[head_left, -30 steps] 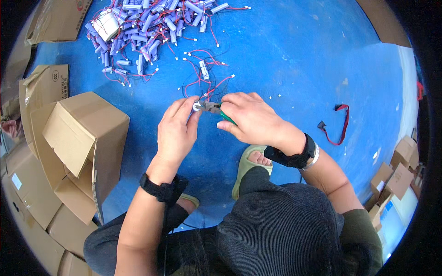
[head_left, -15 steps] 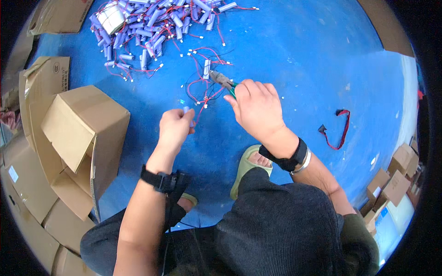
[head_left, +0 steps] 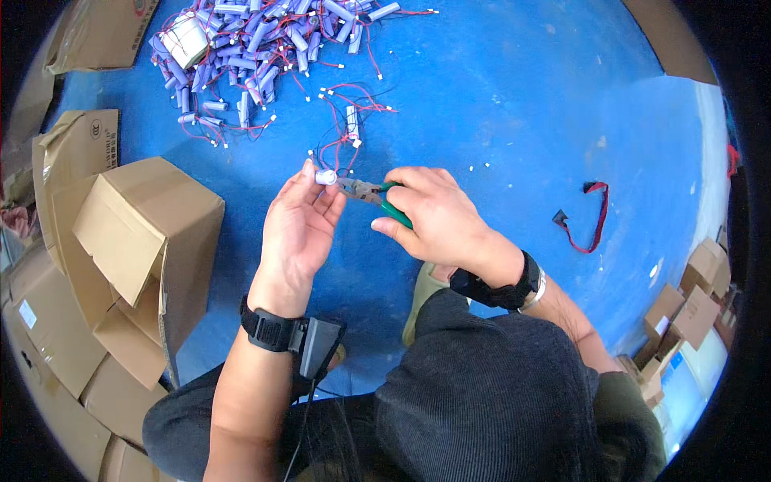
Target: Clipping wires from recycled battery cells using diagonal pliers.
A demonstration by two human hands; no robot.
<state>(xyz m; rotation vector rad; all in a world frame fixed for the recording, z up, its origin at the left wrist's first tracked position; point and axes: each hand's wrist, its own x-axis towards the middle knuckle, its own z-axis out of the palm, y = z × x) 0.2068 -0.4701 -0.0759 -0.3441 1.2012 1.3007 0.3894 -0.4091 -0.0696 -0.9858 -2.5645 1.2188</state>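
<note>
My left hand (head_left: 299,226) holds a small pale cylindrical cell (head_left: 325,177) at its fingertips, palm turned up. My right hand (head_left: 438,217) grips green-handled pliers (head_left: 376,197) whose metal jaws point left and touch the cell. Just beyond the hands, another cell with red and black wires (head_left: 352,122) lies on the blue floor (head_left: 514,104). A heap of purple cells with red wires (head_left: 249,40) lies farther off at the upper left.
An open cardboard box (head_left: 144,241) stands left of my left arm, with flattened cartons (head_left: 48,337) around it. A red and black strap (head_left: 590,213) lies on the floor to the right. Small boxes (head_left: 691,297) sit at the right edge.
Both hands have drawn back toward me from the wired cell on the floor. My left hand has turned palm up with a cell at its fingertips, and the pliers' jaws have come to it.
</note>
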